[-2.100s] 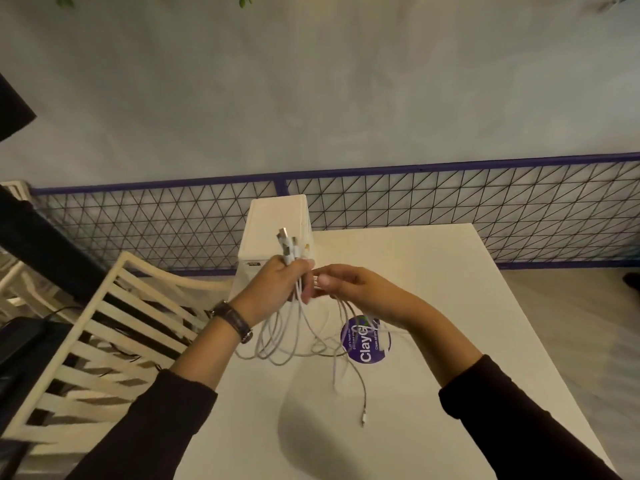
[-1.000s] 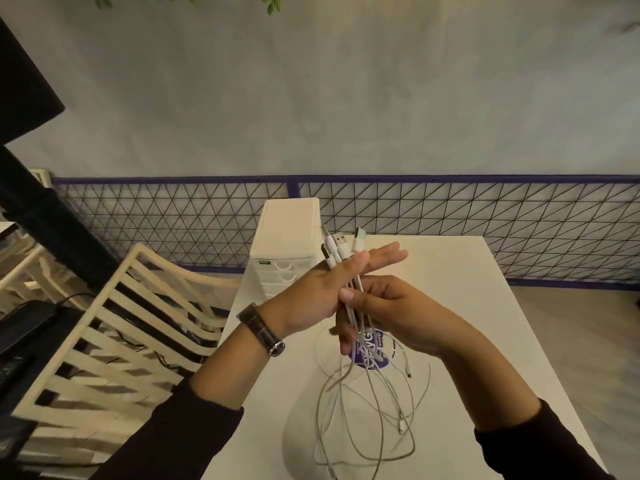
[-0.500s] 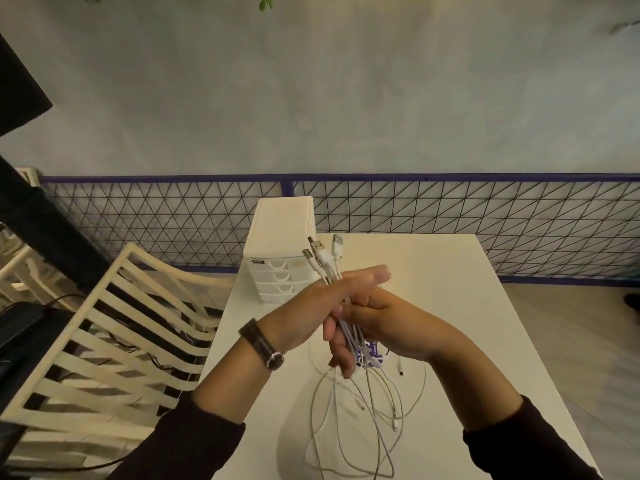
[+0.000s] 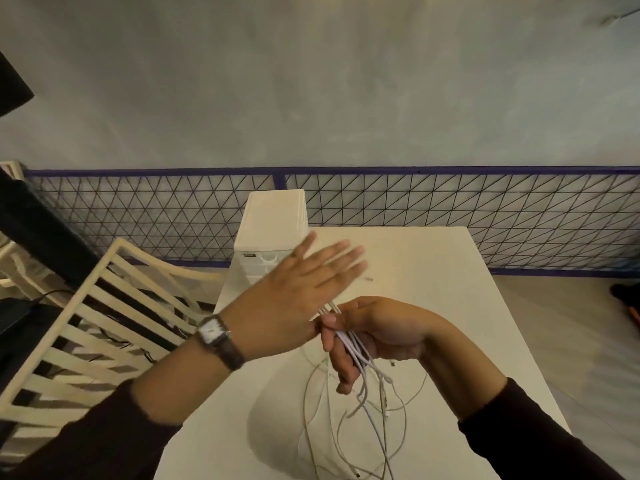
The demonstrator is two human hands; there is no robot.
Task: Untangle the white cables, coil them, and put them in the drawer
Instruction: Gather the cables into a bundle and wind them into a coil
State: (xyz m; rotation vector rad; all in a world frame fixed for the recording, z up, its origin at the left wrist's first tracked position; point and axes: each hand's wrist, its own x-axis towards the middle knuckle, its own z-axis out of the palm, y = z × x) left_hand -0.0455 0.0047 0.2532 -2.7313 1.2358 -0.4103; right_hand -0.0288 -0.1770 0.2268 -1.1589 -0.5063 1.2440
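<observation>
My right hand [image 4: 374, 336] is closed around a bunch of white cables [image 4: 356, 355] above the middle of the white table [image 4: 450, 271]. Their loose ends hang down in tangled loops [image 4: 360, 420] onto the tabletop. My left hand [image 4: 294, 292], with a watch on the wrist, is flat with fingers spread, just left of and above the right hand; its palm side hides the cable plugs. A small white drawer unit [image 4: 273, 223] stands at the table's far left corner, partly behind my left fingers; its drawers look closed.
A cream slatted chair [image 4: 86, 327] stands to the left of the table. A purple-framed wire mesh fence [image 4: 450, 202] runs behind the table below a grey wall. Dark objects and a cord lie at the far left.
My left hand has let go of the cable plugs and opened flat with fingers spread. My right hand now holds the bunch alone, lower down, and the plug ends no longer stick up.
</observation>
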